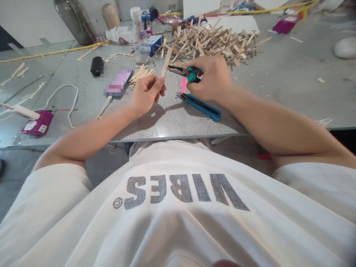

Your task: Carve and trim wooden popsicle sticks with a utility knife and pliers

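Note:
Between the thumb and fingers of my left hand a flat wooden craft stick is pinched, its far end pointing up and away. My right hand is wrapped round pliers with teal and black handles. The jaws of the pliers reach the right edge of the stick; whether they bite on it I cannot tell. Below my hands a blue utility knife lies on the table, beside a small pink piece. A small pile of cut sticks lies just behind my left hand.
A large heap of craft sticks covers the back middle. Left of my hands lie a phone on a cable and a black case. Bottles and a blue box stand behind. Purple power blocks sit at the sides.

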`<state>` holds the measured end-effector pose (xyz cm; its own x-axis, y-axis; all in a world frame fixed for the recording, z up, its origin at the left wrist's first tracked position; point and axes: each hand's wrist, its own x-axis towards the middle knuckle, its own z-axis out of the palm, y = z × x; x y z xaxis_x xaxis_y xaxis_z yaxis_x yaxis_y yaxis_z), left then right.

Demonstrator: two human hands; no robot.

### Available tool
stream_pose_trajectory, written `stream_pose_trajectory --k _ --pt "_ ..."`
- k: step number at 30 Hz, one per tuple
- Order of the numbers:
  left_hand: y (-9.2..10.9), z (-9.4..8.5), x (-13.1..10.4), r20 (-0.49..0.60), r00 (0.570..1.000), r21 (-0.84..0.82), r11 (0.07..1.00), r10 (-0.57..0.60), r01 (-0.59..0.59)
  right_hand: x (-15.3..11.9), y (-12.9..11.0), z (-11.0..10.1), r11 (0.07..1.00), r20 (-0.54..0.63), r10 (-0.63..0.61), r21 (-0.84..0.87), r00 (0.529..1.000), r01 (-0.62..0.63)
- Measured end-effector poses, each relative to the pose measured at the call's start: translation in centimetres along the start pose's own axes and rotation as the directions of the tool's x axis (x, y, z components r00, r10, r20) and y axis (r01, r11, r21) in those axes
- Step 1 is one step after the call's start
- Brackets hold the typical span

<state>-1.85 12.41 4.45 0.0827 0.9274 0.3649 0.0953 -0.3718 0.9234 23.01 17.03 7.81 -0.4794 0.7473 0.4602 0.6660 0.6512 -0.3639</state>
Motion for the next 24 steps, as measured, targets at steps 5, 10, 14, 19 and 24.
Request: stream_pose_trajectory --k 5,10,14,19,24 --pt "0.3 0.4 -0.5 0.095 0.994 -0.033 0.998 -0.049 0.053 -0.1 0.2 0.7 0.999 -0.007 -0.036 0.037 0.999 0.036" --pt "1.0 0.7 -0.9 0.207 0.97 -0.103 0.983 -0.129 0.152 0.0 0.1 0.8 0.98 0.09 -0.084 0.188 0.992 0.065" --pt "1.3 0.6 -0.9 0.256 0.957 -0.136 0.975 -0.136 0.174 -0.2 -0.4 0.3 0.961 0.15 -0.049 0.276 0.987 0.006" --pt "1.5 0.8 -1.1 0.22 0.972 -0.062 0.994 -0.079 0.095 -0.2 -1.1 0.4 0.936 0.185 -0.028 0.349 0.982 -0.039" --pt "2.1 1.1 -1.5 0.209 0.978 -0.043 0.999 -0.024 0.034 0.0 -0.9 0.8 0.872 0.234 -0.023 0.481 0.972 -0.095"
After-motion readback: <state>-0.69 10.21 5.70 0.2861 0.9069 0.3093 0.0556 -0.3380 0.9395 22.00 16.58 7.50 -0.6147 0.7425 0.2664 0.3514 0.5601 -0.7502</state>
